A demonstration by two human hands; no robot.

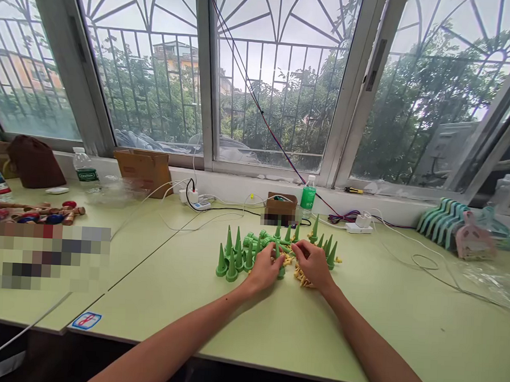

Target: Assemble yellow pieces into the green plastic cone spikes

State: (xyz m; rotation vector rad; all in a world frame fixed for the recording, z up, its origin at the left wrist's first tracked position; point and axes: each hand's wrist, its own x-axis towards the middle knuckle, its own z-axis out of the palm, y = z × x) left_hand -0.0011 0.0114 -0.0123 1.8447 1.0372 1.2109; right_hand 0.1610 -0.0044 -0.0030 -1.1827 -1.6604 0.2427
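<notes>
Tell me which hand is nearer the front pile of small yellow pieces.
Right. The right hand is right at the pile, partly hiding it; the left hand is off to the pile's left, among the green cones.

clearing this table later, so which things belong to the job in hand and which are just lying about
Apparently in use:
- green cones
- small yellow pieces

Seemingly just lying about:
- teal hangers
- brown pouch
- bottle behind the cones
- white power strip
</notes>
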